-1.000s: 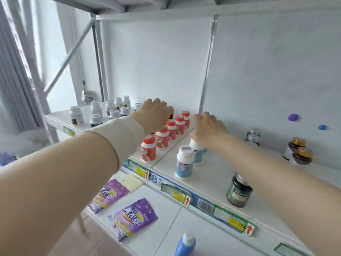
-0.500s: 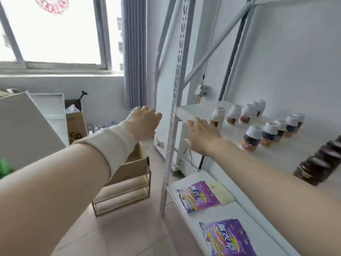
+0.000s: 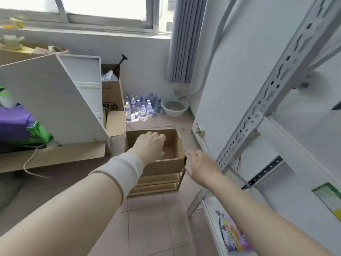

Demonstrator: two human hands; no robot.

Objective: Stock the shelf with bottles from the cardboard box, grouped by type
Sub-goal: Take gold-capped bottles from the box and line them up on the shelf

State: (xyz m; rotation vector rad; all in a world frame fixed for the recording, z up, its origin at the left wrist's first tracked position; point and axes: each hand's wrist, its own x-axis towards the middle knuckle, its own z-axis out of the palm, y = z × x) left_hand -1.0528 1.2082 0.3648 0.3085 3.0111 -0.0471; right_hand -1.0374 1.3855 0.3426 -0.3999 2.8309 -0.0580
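Observation:
An open brown cardboard box (image 3: pixel 176 141) stands on a low wooden rack on the floor, left of the shelf. My left hand (image 3: pixel 150 145), with a white wrist wrap, reaches over the box's opening, fingers loosely curled and holding nothing. My right hand (image 3: pixel 201 166) hovers just right of the box's near right corner, fingers spread and empty. The visible part of the box floor is bare; my left hand hides the rest. The white metal shelf (image 3: pixel 258 111) rises at right, and none of its bottles show.
Several small water bottles (image 3: pixel 140 107) and a basin (image 3: pixel 174 108) sit on the floor by the far wall. White boards (image 3: pixel 55 100) and more cardboard boxes (image 3: pixel 111 89) stand at left. A purple pouch (image 3: pixel 233 234) lies on the lowest shelf at bottom right.
My view swung left and down, from the stocked shelf to the floor. Both empty hands moved away from the shelf bottles toward the cardboard box, the left now over its opening.

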